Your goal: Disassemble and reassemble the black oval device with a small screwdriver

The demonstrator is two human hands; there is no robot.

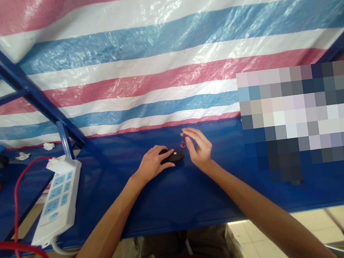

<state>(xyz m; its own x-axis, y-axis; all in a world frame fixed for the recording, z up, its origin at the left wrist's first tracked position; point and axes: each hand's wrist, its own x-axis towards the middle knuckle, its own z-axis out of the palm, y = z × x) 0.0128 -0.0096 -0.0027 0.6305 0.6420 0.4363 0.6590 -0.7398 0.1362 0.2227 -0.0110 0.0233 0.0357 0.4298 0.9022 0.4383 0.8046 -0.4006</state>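
Observation:
A black, oval computer mouse [177, 156] with a small pale spot lies on the blue table [168, 200]. My left hand [153, 163] grips it from the left, thumb on the near side and fingers over its top and far side; part of the mouse is hidden beneath them. At the right end of the mouse, my right hand [199, 146] pinches a small screwdriver [182, 141] with a see-through reddish handle between thumb and fingers. The screwdriver stands nearly upright and points down at the mouse; whether its tip touches cannot be made out.
To the left lies a white power strip [60, 199] with a plug at its far end and a red cable [16, 202]. Crumpled white scraps [22, 156] sit behind it. A blue frame bar [25, 86] slants before a striped sheet [148, 39]. The right side is pixelated.

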